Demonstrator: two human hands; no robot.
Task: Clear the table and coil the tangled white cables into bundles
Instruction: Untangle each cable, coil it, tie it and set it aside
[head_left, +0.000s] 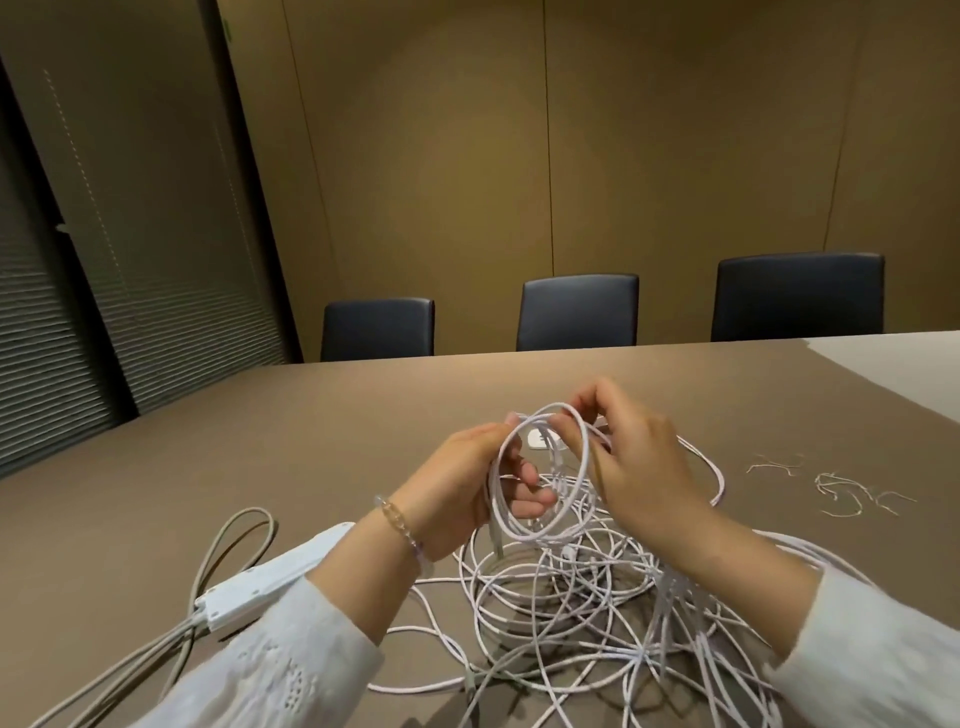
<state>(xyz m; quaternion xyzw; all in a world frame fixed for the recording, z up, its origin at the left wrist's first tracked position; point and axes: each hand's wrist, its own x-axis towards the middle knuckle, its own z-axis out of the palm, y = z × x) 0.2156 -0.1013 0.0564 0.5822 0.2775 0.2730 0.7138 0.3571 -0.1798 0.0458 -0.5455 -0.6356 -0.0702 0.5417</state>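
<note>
While thin white cables (571, 597) sprawl tangled, both hands' fingers (582, 410) pinch one round coil (543, 467).

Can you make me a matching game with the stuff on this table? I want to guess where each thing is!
Things:
1. coil of white cable
2. power strip
3. twist ties
4. chairs

Places:
A. scattered on the table's right side
B. behind the table's far edge
C. held up between both hands
D. lying under the left forearm

Pairs: 1-C, 2-D, 3-A, 4-B
</note>
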